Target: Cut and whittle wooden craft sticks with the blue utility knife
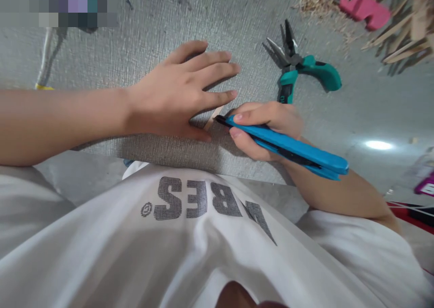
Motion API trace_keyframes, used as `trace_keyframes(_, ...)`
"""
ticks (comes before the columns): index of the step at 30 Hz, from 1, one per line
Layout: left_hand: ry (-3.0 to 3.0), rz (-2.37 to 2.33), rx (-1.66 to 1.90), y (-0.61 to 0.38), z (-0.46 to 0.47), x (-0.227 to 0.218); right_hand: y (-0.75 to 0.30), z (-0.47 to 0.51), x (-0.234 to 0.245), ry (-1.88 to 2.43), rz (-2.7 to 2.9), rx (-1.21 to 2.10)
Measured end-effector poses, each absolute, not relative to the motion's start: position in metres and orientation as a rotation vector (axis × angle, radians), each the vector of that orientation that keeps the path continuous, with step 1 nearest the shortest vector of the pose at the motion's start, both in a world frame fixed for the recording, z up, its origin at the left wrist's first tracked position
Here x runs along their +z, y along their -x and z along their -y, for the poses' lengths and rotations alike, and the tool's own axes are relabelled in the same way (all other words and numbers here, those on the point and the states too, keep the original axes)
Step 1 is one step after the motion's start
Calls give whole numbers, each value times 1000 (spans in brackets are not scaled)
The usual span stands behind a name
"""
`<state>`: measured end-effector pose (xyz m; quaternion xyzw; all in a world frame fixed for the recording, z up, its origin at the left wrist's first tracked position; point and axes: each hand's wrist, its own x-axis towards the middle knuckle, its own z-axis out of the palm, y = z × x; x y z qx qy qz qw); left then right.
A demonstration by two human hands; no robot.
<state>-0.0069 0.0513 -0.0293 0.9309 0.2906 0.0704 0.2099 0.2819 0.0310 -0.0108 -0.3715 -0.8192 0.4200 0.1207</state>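
My left hand point(185, 89) lies flat on the grey textured tabletop with its fingers spread. Between its thumb and index finger a thin pale wooden strip point(213, 117) shows; part of it is hidden beneath the hand. My right hand point(267, 127) is closed around a blue utility knife point(291, 143), gripped like a pen. The knife's dark tip points left and meets or hovers just over the strip; contact is hard to tell. Beyond my right hand lie long-nose pliers point(292, 66) with green handles, their jaws apart.
At the top right are wood shavings point(313, 3), a pink tool or handle point(364, 7) and a heap of wooden sticks point(412, 23). A white cable point(44, 59) runs at the left. The table's front edge point(257, 178) is close to my shirt.
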Motion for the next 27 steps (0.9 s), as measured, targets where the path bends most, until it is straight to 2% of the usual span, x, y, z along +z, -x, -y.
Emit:
trace_keyframes(11,-2658,-823,174,4,-50,-25,-281,-31,-17,948,2372,1192)
trace_keyframes(17,-2672,-848,74,3,-51,-21,-281,-30,-22,1058,2411,1209)
trace_keyframes(22,-2669,-844,165,5,-52,-32,-281,-30,-19,1136,2434,1182)
trace_keyframes(27,-2623,-833,154,5,-52,-30,-282,-31,-23,911,2360,1095)
